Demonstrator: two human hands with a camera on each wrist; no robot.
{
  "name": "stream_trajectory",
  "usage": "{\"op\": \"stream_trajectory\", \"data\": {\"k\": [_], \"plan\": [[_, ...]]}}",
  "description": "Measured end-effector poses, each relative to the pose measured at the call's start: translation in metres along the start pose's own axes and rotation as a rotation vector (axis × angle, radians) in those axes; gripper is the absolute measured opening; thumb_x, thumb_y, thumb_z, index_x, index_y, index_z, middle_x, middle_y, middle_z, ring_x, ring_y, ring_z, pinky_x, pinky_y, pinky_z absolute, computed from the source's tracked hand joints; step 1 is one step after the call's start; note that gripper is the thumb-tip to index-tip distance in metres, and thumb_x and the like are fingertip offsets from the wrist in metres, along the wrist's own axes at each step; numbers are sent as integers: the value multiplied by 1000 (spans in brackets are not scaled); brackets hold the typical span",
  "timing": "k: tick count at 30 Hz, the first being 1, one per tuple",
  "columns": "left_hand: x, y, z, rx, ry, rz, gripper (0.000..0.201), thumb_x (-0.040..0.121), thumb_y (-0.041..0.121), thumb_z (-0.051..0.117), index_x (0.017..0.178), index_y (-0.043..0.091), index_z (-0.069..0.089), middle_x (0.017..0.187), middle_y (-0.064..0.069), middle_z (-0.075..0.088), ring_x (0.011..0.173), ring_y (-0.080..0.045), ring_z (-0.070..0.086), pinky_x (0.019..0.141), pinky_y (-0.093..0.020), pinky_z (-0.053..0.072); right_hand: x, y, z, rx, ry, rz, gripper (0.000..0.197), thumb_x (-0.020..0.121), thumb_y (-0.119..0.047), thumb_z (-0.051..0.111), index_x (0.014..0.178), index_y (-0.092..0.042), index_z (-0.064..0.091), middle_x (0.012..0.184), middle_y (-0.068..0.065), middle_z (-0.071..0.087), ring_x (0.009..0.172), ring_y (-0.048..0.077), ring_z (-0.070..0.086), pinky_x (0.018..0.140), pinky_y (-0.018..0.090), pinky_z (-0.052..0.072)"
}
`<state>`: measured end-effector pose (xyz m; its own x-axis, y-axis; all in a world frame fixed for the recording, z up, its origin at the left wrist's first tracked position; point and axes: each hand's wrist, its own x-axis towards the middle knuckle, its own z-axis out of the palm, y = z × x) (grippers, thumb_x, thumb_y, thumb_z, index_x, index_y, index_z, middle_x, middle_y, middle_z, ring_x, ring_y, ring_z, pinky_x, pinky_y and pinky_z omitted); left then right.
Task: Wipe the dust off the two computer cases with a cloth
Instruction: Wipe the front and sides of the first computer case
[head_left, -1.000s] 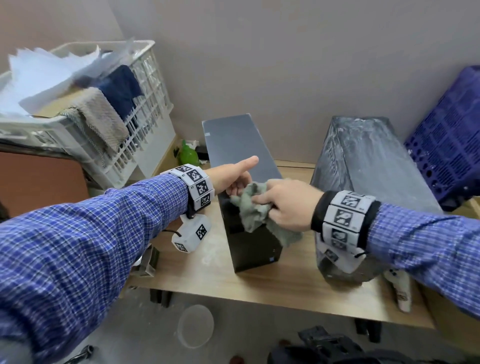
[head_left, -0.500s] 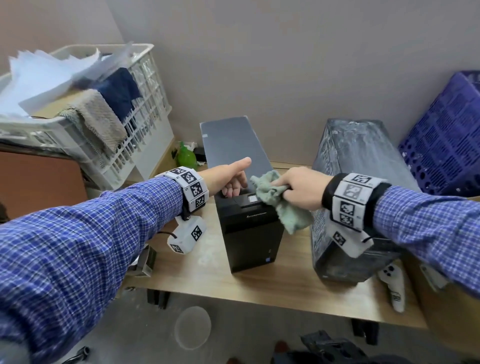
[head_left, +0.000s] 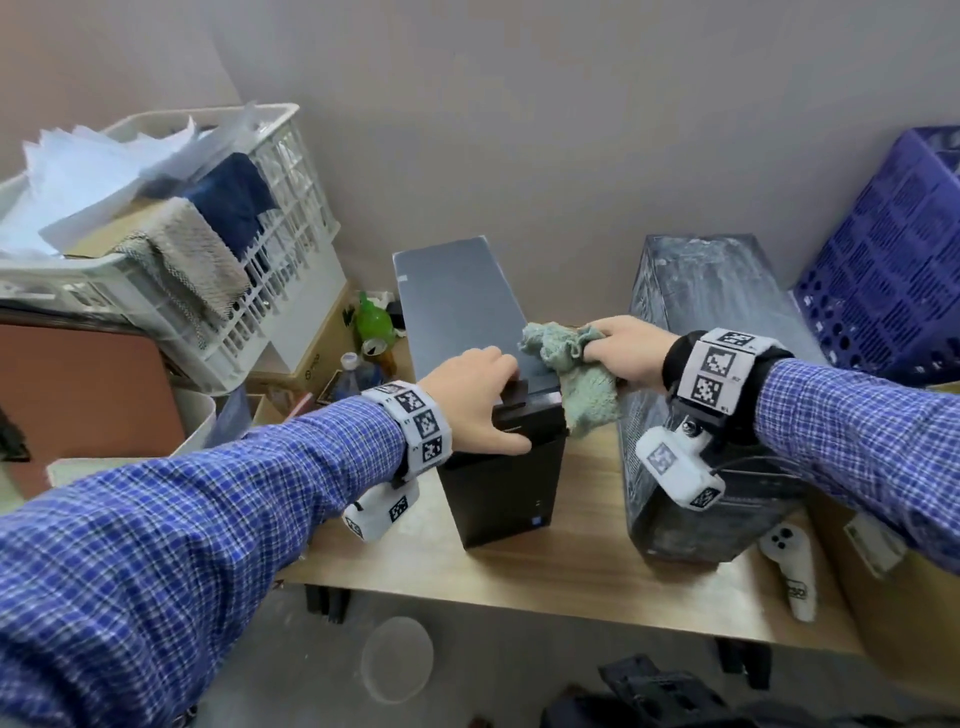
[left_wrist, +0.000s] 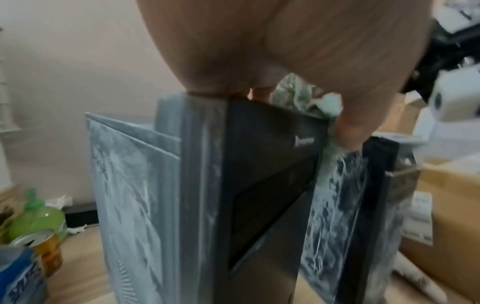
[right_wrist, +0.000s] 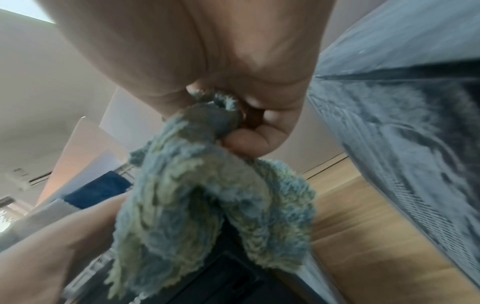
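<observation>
A slim black computer case (head_left: 457, 296) stands upright on the wooden table (head_left: 571, 566). To its right stands a larger case (head_left: 727, 322), streaked with pale dust. My left hand (head_left: 480, 395) clasps the slim case's front top edge, fingers over the top and thumb down the front face (left_wrist: 259, 185). My right hand (head_left: 623, 348) grips a bunched green cloth (head_left: 571, 364) against the slim case's top right edge. A tail of the cloth (right_wrist: 207, 195) hangs down between the two cases. The dusty side (right_wrist: 402, 123) of the larger case is close beside my right hand.
A white crate (head_left: 270, 291) holding towels and paper sits at the left. A blue crate (head_left: 883, 260) leans at the back right. A green bottle (head_left: 374, 325) and cans stand left of the slim case. A white controller (head_left: 795, 571) lies by a cardboard box (head_left: 914, 613).
My right hand has carried the cloth from the slim case's front face up to its top right edge. My left hand stopped pointing and settled over the case's front top.
</observation>
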<state>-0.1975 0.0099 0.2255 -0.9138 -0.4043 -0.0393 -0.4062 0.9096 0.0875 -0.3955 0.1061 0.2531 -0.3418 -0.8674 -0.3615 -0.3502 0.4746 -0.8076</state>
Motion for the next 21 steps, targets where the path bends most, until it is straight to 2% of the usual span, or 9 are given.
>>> {"op": "stream_trajectory", "data": {"k": [2, 3, 5, 7, 10, 14, 18, 20, 21], "plan": [[2, 3, 4, 126, 18, 28, 67, 67, 74, 69, 102, 21, 46, 101, 3, 48, 88, -18, 47, 79, -32, 44, 2, -3, 6, -83, 5, -65, 20, 91, -5, 46, 86, -16, 62, 78, 7, 63, 68, 24, 61, 59, 32, 52], [3, 3, 6, 155, 17, 41, 70, 68, 72, 70, 109, 19, 49, 106, 1, 51, 93, -20, 50, 84, -34, 47, 3, -4, 8, -144, 6, -109, 18, 90, -7, 47, 87, -16, 63, 79, 7, 65, 70, 25, 63, 60, 32, 53], [4, 1, 8, 160, -2, 63, 77, 71, 67, 72, 125, 17, 51, 118, -2, 55, 103, -23, 54, 93, -39, 49, 4, -6, 12, -273, -8, -194, 16, 90, -11, 51, 88, -18, 65, 83, 2, 67, 77, 21, 63, 69, 30, 52], [5, -1, 7, 159, -25, 80, 77, 72, 67, 70, 128, 17, 54, 121, -2, 56, 106, -23, 53, 95, -40, 48, 5, -9, 15, -377, -60, -252, 16, 90, -14, 53, 95, -21, 67, 90, -2, 67, 82, 15, 62, 73, 26, 50], [3, -5, 7, 140, -50, 102, 76, 72, 65, 70, 128, 16, 54, 123, -3, 57, 109, -23, 53, 98, -40, 47, 8, -14, 14, -507, -148, -309, 18, 86, -15, 55, 98, -21, 68, 97, -1, 69, 92, 18, 64, 83, 33, 53], [-9, -14, 0, 110, -68, 203, 76, 74, 59, 73, 132, 15, 52, 129, -4, 55, 114, -24, 51, 103, -39, 42, 10, -28, 16, -666, -290, -329, 18, 83, -19, 56, 95, -20, 69, 92, 0, 71, 88, 19, 65, 82, 36, 54], [-38, -36, -11, 118, -109, 315, 76, 70, 55, 79, 129, 13, 55, 124, -5, 57, 105, -26, 52, 95, -39, 46, 3, -47, 39, -780, -394, -390, 15, 82, -16, 53, 89, -19, 66, 88, 1, 69, 86, 22, 63, 78, 33, 53], [-54, -45, -15, 136, -119, 376, 77, 66, 53, 81, 126, 14, 54, 122, -5, 57, 104, -25, 52, 91, -38, 46, -1, -50, 56, -807, -363, -482, 16, 79, -13, 51, 81, -26, 60, 84, -3, 63, 85, 22, 59, 77, 30, 50], [-62, -50, -18, 155, -132, 395, 75, 66, 54, 81, 124, 16, 53, 121, -3, 56, 104, -24, 51, 89, -37, 46, -3, -48, 66, -804, -332, -531, 20, 78, -11, 50, 83, -28, 61, 86, -2, 58, 87, 23, 57, 79, 30, 48]]}}
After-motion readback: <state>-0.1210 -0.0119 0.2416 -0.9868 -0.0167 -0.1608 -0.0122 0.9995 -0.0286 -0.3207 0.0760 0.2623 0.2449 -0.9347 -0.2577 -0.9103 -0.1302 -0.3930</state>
